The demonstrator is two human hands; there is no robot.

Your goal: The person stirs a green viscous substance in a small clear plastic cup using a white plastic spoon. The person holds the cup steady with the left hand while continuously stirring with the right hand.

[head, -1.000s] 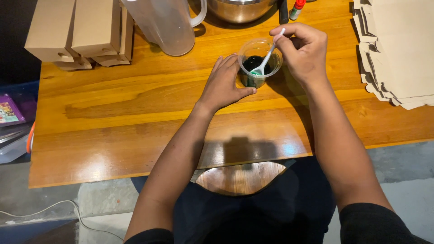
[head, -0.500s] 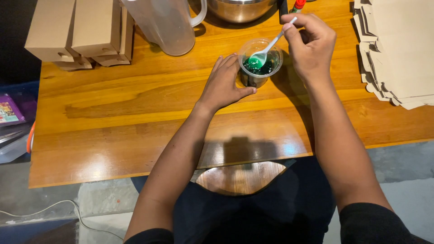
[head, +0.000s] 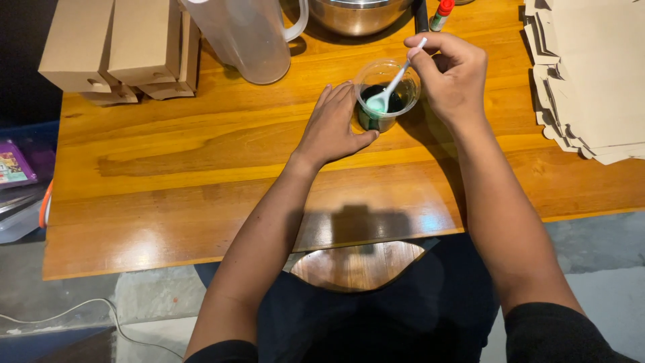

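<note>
A clear plastic cup [head: 406,72] with dark green liquid stands on the wooden table [head: 201,195]. My left hand [head: 334,128] rests against the cup's left side, fingers wrapped round its base. My right hand [head: 453,74] pinches the handle of a white plastic spoon [head: 388,91]. The spoon's bowl is lifted above the liquid and coated green.
A clear plastic pitcher [head: 245,37] stands behind the cup to the left. A steel bowl [head: 359,15] and a red-capped bottle [head: 440,13] are at the far edge. Brown cardboard boxes [head: 121,50] sit far left, flat cardboard sheets [head: 591,74] far right.
The spoon has come up out of the cup, its bowl now tinted green above the liquid. My left hand has kept its place at the cup.
</note>
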